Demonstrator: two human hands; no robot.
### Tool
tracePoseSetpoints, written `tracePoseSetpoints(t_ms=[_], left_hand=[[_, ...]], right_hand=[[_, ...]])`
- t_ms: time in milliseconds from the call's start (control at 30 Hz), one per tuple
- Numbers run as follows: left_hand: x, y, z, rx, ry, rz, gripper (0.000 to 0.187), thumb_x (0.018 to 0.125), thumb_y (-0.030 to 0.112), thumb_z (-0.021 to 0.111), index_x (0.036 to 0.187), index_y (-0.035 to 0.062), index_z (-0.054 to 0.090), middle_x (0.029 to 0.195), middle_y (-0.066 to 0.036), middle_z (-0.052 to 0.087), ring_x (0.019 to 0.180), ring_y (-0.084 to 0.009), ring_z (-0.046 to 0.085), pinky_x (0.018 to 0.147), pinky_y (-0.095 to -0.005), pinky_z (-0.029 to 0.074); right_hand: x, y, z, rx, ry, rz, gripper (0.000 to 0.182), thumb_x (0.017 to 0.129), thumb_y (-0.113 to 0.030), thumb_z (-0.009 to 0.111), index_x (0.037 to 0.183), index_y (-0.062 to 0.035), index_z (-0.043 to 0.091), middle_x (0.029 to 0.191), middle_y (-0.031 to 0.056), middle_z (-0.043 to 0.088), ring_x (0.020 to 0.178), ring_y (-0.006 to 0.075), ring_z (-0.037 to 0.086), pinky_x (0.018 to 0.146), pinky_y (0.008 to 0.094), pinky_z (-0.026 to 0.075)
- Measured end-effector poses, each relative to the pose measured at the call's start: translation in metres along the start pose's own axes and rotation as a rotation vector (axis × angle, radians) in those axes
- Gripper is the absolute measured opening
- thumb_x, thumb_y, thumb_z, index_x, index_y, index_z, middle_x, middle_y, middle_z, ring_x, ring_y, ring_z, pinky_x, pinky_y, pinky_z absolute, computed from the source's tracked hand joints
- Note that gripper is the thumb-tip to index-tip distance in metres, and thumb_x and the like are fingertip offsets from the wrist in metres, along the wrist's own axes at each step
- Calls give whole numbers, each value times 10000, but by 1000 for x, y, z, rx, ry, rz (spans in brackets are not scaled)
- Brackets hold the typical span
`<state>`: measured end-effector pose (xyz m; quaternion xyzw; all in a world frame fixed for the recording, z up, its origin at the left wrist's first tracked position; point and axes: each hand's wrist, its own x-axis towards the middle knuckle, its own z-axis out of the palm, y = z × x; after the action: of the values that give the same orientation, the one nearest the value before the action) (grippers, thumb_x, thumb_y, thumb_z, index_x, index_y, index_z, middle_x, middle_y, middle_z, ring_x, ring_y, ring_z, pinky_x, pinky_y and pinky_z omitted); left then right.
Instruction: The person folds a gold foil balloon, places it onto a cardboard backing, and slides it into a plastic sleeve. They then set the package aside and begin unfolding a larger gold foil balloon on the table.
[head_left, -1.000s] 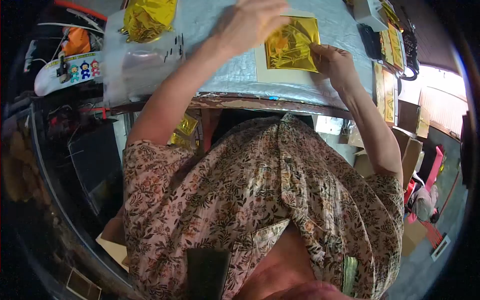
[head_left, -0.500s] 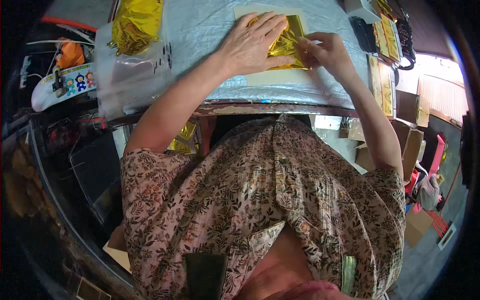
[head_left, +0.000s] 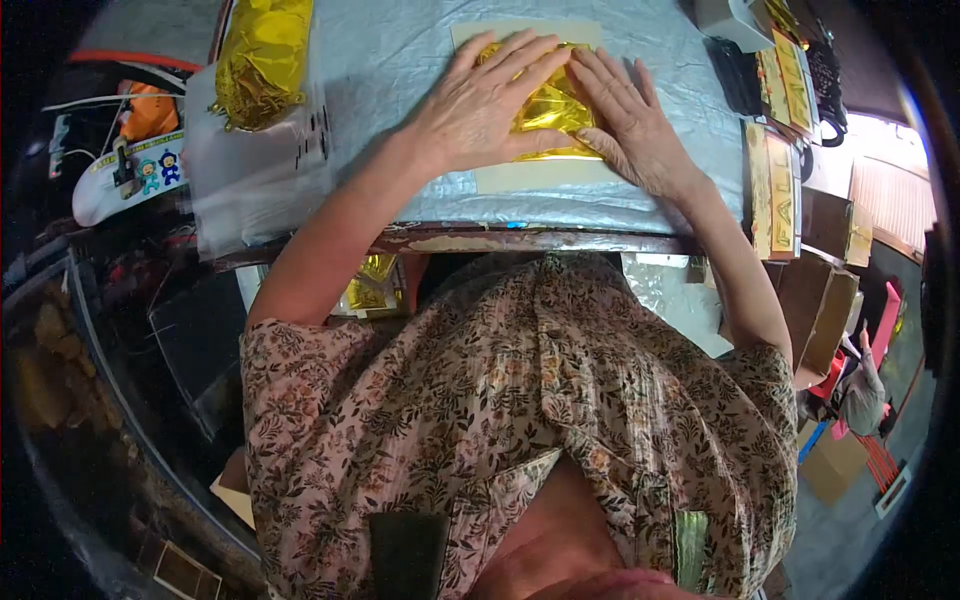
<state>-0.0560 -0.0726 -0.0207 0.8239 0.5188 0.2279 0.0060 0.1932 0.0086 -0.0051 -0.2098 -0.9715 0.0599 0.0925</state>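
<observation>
A shiny gold foil piece (head_left: 552, 108) lies creased on a cream rectangular sheet (head_left: 545, 177) on the table. My left hand (head_left: 485, 105) rests flat over the foil's left side, fingers stretched and spread. Against the right side of the foil, my right hand (head_left: 630, 125) also lies flat, its fingers extended and its thumb near the lower right corner. The fingertips of both hands come close together at the top. Part of the foil is hidden beneath the hands.
Silvery-blue sheeting covers the table (head_left: 390, 60). At the left lie a crumpled gold foil bundle (head_left: 265, 55) and clear plastic bags (head_left: 245, 190). A white box (head_left: 735, 22), black item (head_left: 737, 75) and lettered gold packets (head_left: 783, 195) line the right edge. Cardboard boxes (head_left: 815, 300) stand beyond.
My right hand has gone from pinching the foil's right edge to lying flat on it. My left hand has shifted slightly left and down. The whole view has moved a little.
</observation>
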Motion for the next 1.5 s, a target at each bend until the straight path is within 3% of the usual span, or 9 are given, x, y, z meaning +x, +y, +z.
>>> tracePoseSetpoints(t_ms=[267,500,567,867,1100,1333,1400,1467,1500], left_hand=[[-18,-7,-37,-31,-160,-84,1180,717,708,757,1589,69,284,1656,-92,279,1528,-301,252,1235,-574,120],[-20,-10,-32,8,-222,-116,1209,689,807,701,1564,57,335,1622,-76,348,1518,-254,281,1235,-577,101],[-22,-11,-31,2,-245,-131,1249,681,764,743,1618,121,223,1665,-59,263,1535,-271,242,1231,-599,106],[-21,-11,-30,-10,-216,-80,1288,646,766,763,1624,143,202,1679,-40,227,1543,-260,218,1233,-617,102],[11,13,-36,79,-235,-146,1186,732,724,737,1608,96,241,1678,-85,225,1546,-268,211,1234,-615,87],[15,23,1,-102,-172,-111,1054,848,687,636,1576,15,276,1647,-136,281,1522,-295,266,1253,-497,177],[14,23,0,-137,-199,-119,1043,840,686,647,1579,44,287,1650,-135,269,1525,-305,254,1258,-502,172],[14,23,0,-107,-200,-115,1019,848,714,607,1566,50,321,1643,-131,286,1520,-298,263,1256,-492,173],[14,24,0,-74,-204,-110,1001,856,742,568,1553,55,355,1636,-127,304,1516,-291,272,1255,-483,175]], right_hand=[[-1,2,1,63,-12,19,748,1014,-510,489,1605,-115,256,1655,109,271,1526,304,264,1249,528,123],[1,3,-1,36,-49,30,816,962,-552,539,1602,-120,274,1650,103,288,1518,287,285,1240,516,160],[0,3,-2,38,-68,28,845,941,-566,558,1602,-123,275,1649,100,291,1517,282,287,1240,514,163],[3,12,-6,30,-88,-13,946,861,-605,628,1601,-130,279,1651,85,289,1517,267,288,1246,508,164],[2,10,-7,58,-103,5,979,851,-610,629,1612,-125,250,1652,107,279,1524,278,273,1251,516,142],[3,13,-10,147,-109,9,936,902,-626,591,1613,-123,247,1651,129,276,1520,319,275,1250,537,114],[8,18,-17,233,-90,10,840,932,-521,642,1588,-106,319,1609,138,343,1509,327,298,1251,513,127],[13,28,-18,784,89,208,660,905,-330,729,1474,-91,496,1462,103,545,1309,329,501,1155,490,311],[22,33,-30,707,93,258,520,904,-199,738,1382,-60,584,1341,119,578,1313,308,491,1182,421,270]])
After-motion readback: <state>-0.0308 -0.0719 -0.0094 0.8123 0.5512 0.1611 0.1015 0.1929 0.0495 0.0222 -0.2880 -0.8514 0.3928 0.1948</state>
